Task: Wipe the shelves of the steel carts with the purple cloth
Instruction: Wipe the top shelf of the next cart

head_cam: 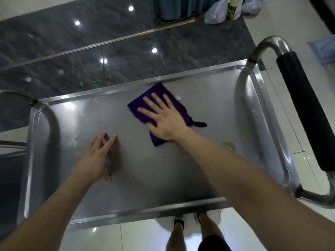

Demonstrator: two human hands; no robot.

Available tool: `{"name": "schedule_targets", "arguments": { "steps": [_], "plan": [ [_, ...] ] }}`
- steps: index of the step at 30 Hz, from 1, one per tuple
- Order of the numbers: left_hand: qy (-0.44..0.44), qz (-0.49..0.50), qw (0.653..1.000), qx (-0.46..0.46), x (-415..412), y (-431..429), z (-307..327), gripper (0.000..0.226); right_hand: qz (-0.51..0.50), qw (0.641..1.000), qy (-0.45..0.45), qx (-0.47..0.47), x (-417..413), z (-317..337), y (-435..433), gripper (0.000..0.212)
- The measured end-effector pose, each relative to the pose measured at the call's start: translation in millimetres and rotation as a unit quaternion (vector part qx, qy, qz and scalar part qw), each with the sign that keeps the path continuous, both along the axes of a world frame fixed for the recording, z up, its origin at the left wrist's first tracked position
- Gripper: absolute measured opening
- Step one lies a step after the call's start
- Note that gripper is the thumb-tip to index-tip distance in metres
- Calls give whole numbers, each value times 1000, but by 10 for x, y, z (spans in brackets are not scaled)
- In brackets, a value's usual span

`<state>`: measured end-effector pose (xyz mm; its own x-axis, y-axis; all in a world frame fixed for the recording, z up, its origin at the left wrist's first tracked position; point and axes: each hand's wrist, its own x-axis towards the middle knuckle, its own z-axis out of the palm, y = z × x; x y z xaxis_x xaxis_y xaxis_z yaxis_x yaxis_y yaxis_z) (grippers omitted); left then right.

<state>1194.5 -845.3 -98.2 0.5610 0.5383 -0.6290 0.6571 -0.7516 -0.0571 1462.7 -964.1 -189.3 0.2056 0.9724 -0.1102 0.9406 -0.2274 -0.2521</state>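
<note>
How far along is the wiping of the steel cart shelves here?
Done: nothing provably; the top shelf shows no clear wiped area. In hand: the right hand presses the purple cloth flat on that shelf's far middle, while the left hand braces on the steel with spread fingers. Left: a yellowish mark by the right forearm needs wiping, and any lower shelves are hidden under this one.

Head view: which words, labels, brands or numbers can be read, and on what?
No text reads clearly.
Yellow bag: dark print, too blurred to read.
Tag on cloth: too small to read.
Green glow on floor: blurred, unreadable.
</note>
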Motion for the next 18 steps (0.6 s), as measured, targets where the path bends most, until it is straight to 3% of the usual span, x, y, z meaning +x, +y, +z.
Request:
{"name": "schedule_targets", "arguments": {
  "steps": [6,11,13,16,18],
  "plan": [
    [-32,-15,999,3,17,138,-104,178,-261,963,-11,-57,1169,18,-1028,71],
    [-41,-31,999,18,-29,133,-99,176,-387,920,-40,-46,538,-72,-1714,72],
    [-34,-34,998,32,-36,102,-48,175,-377,925,-53,-18,-109,-138,-1657,74],
    [-21,-50,998,42,-25,42,56,166,-247,968,-45,11,-898,-200,-1486,76],
    [-9,-58,997,53,8,-13,122,157,-209,977,-43,9,-1058,-210,-1454,76]
  ]
}}
